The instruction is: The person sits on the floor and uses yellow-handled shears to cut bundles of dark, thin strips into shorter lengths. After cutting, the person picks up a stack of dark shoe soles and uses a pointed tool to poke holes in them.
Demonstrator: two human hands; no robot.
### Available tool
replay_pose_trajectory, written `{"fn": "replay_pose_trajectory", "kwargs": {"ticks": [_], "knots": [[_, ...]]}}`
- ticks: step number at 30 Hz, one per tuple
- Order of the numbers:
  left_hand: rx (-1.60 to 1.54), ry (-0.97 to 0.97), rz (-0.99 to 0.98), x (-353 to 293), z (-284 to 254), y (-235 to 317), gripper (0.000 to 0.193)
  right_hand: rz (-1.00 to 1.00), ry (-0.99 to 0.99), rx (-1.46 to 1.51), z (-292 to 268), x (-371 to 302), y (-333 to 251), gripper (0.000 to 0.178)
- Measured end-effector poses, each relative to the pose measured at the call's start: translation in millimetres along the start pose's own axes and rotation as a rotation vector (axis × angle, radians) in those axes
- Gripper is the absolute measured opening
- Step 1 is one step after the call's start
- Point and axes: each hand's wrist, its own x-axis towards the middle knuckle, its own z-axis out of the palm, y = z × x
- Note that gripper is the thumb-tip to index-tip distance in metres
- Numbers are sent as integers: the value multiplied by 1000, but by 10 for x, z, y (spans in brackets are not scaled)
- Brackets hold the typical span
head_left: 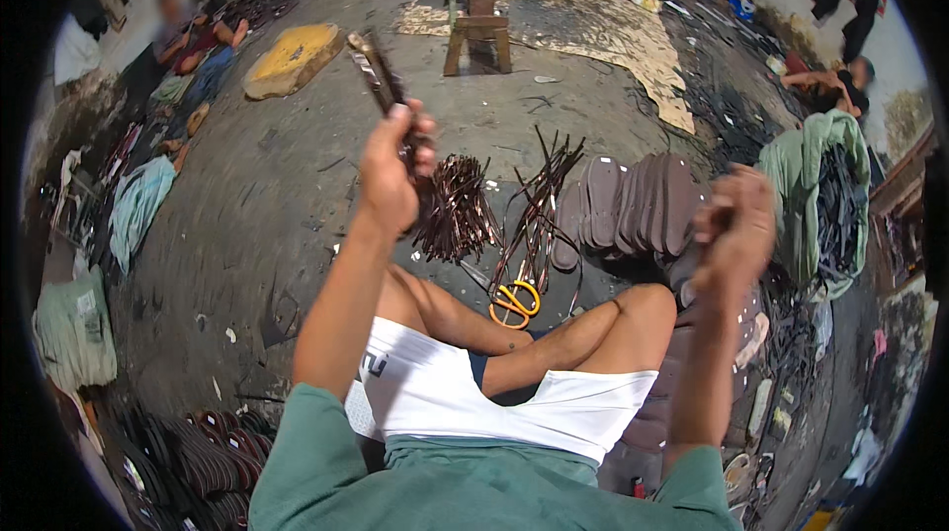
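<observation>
A row of dark brown rubber sandal soles lies right of centre, with a loose pile of thin dark sandal straps beside it. The left hand is clenched on a dark strap raised at upper centre; the right hand is fisted, contents hidden. Orange-handled scissors lie by the knees. This looks like strap sorting or fitting; next comes matching strap to sole.
</observation>
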Motion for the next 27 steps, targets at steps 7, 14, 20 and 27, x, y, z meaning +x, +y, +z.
{"fn": "replay_pose_trajectory", "kwargs": {"ticks": [7, 14, 20, 27], "knots": [[194, -244, 83, -550, 594, -450, 22, 12, -556, -162, 1157, -580, 228, 26], [155, -134, 105, -504, 569, -303, 25, 16, -290, 67, 963, -507, 438, 26], [12, 135, 373, 56, -92, 420, 28, 104, 106, 504, 267, -11, 170, 25], [105, 172, 370, 42, -185, 591, 32, -59, 136, 339, -202, 439, 1, 22]]}}
